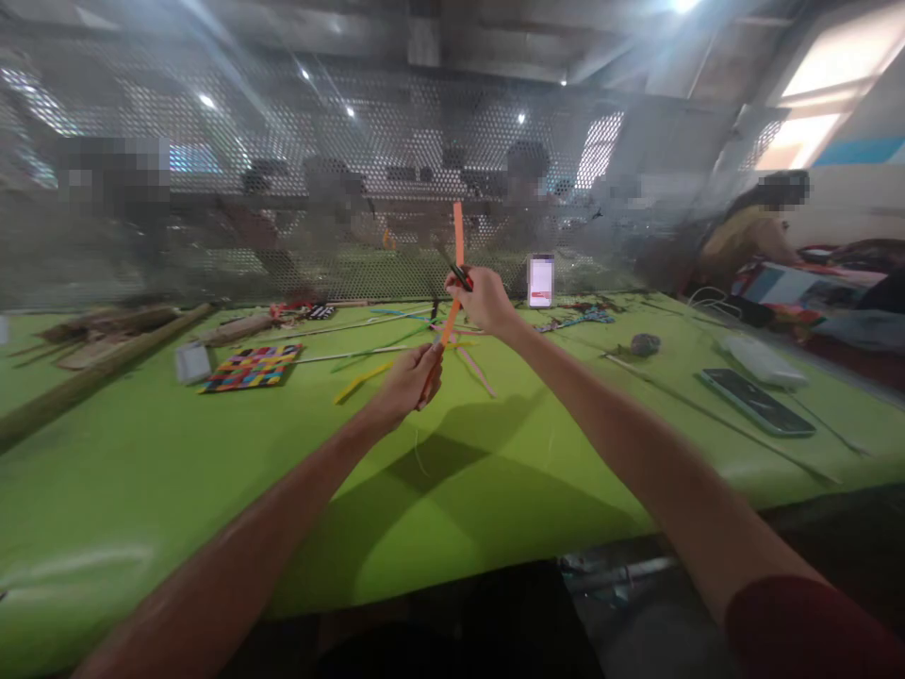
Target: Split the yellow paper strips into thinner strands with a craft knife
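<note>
A long orange strip (459, 231) stands nearly upright above the table's middle. My left hand (414, 379) is closed around its lower end. Higher up, my right hand (486, 297) is closed on a small dark tool with a red part (461, 276), whose exact kind I cannot make out. The tool lies across the strip, and my right fingers are against the strip there; whether they also pinch it is hidden. Beneath and behind my hands lie a yellow strip (359, 381), a pink strip (475, 370) and a green strip (396, 341).
On the green table (212, 490), a woven multicoloured mat (251, 369) and a bamboo pole (106, 370) lie left. A phone (756, 401), a thin stick (735, 424) and a grey lump (645, 344) lie right. Behind stand a lit phone (541, 281) and a mesh screen (283, 236); people sit beyond.
</note>
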A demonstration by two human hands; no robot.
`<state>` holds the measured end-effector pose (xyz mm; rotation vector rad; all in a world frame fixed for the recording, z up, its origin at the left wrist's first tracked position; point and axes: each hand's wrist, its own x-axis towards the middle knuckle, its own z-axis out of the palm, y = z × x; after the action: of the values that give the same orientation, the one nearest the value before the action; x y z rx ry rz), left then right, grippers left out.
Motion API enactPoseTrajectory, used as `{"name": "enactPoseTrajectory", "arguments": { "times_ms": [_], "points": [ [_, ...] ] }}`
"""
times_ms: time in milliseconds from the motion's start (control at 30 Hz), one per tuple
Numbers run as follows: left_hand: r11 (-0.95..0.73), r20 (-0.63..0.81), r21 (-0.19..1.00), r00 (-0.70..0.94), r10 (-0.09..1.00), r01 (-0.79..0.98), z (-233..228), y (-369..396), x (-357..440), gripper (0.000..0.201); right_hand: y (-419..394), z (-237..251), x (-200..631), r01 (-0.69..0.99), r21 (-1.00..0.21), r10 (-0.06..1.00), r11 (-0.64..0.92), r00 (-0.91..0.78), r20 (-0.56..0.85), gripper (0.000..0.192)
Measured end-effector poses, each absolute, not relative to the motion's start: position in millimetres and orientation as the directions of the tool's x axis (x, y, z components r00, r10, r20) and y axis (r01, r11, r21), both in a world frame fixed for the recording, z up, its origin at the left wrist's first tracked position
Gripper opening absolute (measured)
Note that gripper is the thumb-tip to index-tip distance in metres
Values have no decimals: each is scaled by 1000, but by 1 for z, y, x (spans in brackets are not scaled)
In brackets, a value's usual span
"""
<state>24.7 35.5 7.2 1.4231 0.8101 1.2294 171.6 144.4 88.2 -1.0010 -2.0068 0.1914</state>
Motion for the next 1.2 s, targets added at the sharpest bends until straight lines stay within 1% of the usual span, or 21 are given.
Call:
{"name": "enactPoseTrajectory", "arguments": {
  "times_ms": [67, 200, 300, 433, 567, 667, 800, 967, 1100, 1200],
  "points": [
    [-241, 266, 962, 234, 935, -127, 7, 33, 24, 39, 146, 90, 169, 601, -434, 697, 671, -312, 645, 12],
    [-254, 273, 959, 181, 945, -122, 8, 30, 22, 37, 150, 87, 163, 628, -442, 728, 641, -314, 609, 13],
    [-207, 227, 971, 191, 955, -119, 7, 31, 21, 34, 152, 83, 161, 629, -449, 734, 635, -311, 603, 14],
    [-122, 143, 988, 251, 957, -99, 2, 36, 20, 33, 150, 83, 158, 604, -424, 702, 675, -349, 620, 13],
    [-79, 105, 991, 254, 961, -109, 0, 39, 18, 43, 140, 86, 153, 578, -382, 664, 721, -417, 621, 13],
    [-89, 118, 987, 227, 967, -133, 0, 39, 18, 54, 133, 87, 150, 567, -374, 652, 734, -432, 623, 13],
    [-145, 172, 976, 171, 970, -162, 1, 38, 20, 62, 132, 91, 146, 586, -369, 658, 722, -416, 627, 12],
    [-181, 206, 958, 96, 974, -220, 6, 37, 18, 64, 139, 95, 139, 604, -375, 671, 703, -388, 632, 13],
    [-181, 211, 946, 87, 974, -270, 13, 35, 17, 63, 142, 94, 137, 618, -419, 705, 665, -334, 625, 9],
    [-175, 210, 942, 96, 973, -287, 15, 34, 18, 62, 143, 94, 138, 620, -438, 722, 651, -327, 610, 7]
  ]
}}
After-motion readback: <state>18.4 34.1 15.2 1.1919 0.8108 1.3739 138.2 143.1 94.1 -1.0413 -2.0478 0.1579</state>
